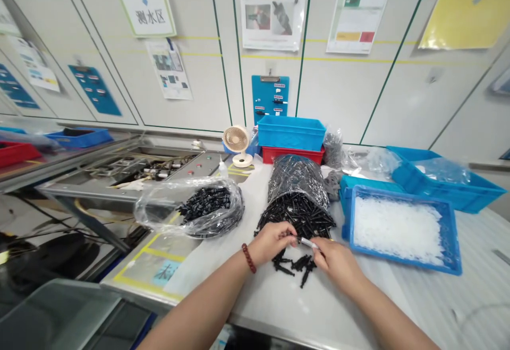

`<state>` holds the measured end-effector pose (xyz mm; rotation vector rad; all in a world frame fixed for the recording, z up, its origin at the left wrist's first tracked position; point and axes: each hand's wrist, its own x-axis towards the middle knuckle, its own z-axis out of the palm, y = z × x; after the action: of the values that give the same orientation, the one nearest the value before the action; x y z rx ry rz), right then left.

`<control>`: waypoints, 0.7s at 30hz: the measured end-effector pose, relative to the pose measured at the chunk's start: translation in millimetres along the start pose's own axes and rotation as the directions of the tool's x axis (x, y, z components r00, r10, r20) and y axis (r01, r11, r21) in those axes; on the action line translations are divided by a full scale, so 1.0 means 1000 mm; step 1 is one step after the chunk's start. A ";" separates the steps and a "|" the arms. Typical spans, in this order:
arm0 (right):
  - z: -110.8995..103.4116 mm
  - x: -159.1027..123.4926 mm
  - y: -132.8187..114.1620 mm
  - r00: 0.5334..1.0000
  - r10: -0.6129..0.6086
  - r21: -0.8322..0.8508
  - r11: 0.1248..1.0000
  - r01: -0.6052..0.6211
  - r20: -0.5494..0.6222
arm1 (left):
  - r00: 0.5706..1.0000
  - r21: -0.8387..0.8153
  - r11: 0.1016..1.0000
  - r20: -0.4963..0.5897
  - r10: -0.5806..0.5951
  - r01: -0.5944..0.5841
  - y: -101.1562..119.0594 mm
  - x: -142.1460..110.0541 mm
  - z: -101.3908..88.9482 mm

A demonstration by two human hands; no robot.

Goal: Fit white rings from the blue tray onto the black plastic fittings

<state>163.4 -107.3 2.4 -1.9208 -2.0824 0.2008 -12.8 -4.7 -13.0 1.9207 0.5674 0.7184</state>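
My left hand [274, 242], with a beaded bracelet at the wrist, is closed in a pinch on a small black part, mostly hidden by the fingers. My right hand [337, 263] grips a short white tube-shaped piece [308, 242], its tip meeting the black part between the hands. Below them, several loose slender black plastic parts [302, 263] lie on the white worktop. Just behind the hands, a large plastic bag [297, 175] lies open toward me with many similar black parts [305, 212] spilling from its mouth.
To the left stands an open clear bag [157, 209] of black parts. A blue tray [454, 244] of small white translucent pieces sits at right, near another blue bin [474, 196]. Behind are a small fan [236, 140], a blue bin [292, 133] stacked on a red one [269, 154].
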 end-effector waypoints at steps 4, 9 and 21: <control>-0.005 -0.001 0.002 0.999 0.050 -0.036 0.998 -0.050 0.008 | 0.999 -0.145 0.989 -0.034 -0.032 0.027 -0.001 0.000 -0.002; -0.004 -0.002 -0.004 0.998 -0.006 -0.039 0.999 0.008 0.059 | 0.998 -0.022 1.000 0.066 -0.017 0.019 0.002 -0.002 0.002; 0.006 -0.003 -0.012 0.994 0.113 -0.185 0.977 -0.109 0.013 | 0.990 0.080 0.997 0.138 -0.030 0.019 0.008 -0.006 0.009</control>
<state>150.9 -110.9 0.1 -2.1542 -2.0743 0.0558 -9.8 -17.5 -10.1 2.0155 0.5381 0.5489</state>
